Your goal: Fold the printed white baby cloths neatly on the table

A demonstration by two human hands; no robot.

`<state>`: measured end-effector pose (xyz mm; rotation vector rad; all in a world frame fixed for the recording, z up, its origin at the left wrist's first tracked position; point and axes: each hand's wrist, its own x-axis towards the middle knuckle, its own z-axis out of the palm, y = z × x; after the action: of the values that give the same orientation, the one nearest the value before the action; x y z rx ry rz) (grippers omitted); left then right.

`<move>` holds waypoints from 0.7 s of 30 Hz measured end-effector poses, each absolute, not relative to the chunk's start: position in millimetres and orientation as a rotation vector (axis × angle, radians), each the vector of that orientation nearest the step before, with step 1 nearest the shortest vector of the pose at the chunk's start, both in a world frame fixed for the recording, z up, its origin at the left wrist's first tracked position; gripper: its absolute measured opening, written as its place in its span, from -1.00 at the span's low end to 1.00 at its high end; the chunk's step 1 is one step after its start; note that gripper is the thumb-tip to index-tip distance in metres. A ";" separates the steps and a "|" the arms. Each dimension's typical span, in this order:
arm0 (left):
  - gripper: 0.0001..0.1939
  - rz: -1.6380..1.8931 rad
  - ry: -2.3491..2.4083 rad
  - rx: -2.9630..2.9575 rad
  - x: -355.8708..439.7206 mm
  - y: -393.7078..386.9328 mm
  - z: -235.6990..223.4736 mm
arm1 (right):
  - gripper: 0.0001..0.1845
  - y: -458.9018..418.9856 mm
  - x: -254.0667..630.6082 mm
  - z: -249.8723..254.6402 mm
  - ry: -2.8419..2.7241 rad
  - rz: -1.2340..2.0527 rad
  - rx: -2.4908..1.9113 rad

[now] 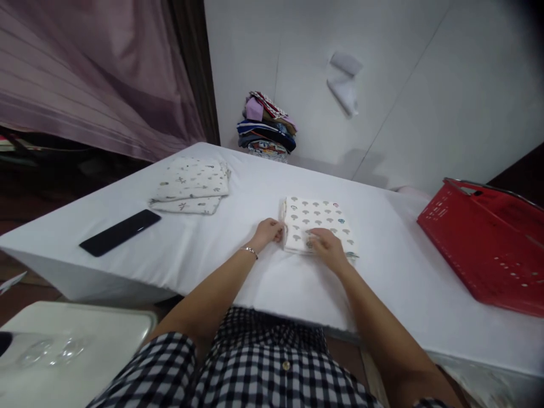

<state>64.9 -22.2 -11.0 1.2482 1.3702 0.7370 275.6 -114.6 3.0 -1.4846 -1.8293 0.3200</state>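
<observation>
A folded white cloth (317, 218) with a grey mushroom-like print, a few motifs coloured, lies flat on the white-covered table in front of me. At its left edge is my left hand (269, 230), the fingers closed in a pinch on the folded layers. My right hand (328, 247) rests on the cloth near its front edge, fingers curled together against the fabric. Some of the right fingertips are hidden. Farther left lies another folded white cloth (191, 184) with a small plant-like print, apart from both hands.
A flat black phone-like slab (120, 232) lies on the table (255, 170) at left. A red plastic basket (480, 243) stands at right. Behind the table is a stack of folded clothes (267, 127) by the wall. A pale stool (106, 334) is at lower left.
</observation>
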 end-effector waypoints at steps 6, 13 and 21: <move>-0.93 0.701 1.282 1.303 49.9 -46.7 -10.9 | -0.44 -113.3 229.3 -6.5 -2.214 0.092 -1.415; -0.95 0.696 1.122 1.513 46.9 -52.4 -17.0 | -0.48 -114.3 224.8 -35.4 -2.221 -0.119 -1.409; -0.80 0.680 1.124 1.549 47.8 -45.5 -21.7 | -0.45 -117.1 227.9 -42.9 -2.250 -0.162 -1.339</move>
<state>47.8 -45.5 -21.7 1.5492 1.1238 0.6800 227.9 -117.1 -42.9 -1.3394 -2.2503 -0.1625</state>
